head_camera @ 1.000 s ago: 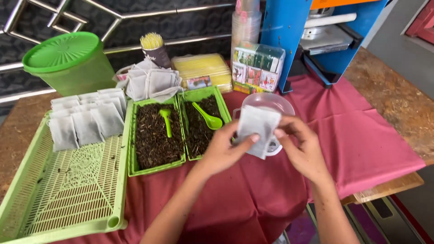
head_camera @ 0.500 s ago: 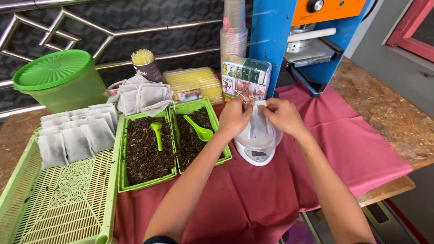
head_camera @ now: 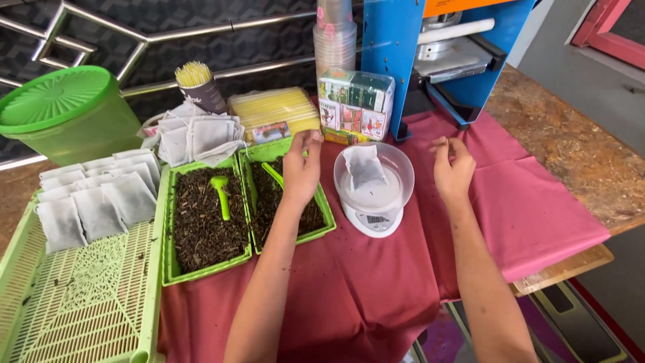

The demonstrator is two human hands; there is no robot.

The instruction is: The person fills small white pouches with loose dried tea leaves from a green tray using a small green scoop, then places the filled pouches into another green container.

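Red cloth carries two green trays of loose tea. Your filter bag, pinched earlier, now lies in the scale bowl; your left hand and right hand hang open, empty.

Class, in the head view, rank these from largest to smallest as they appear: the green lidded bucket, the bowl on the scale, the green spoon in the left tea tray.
1. Green lidded bucket
2. Bowl
3. Green spoon
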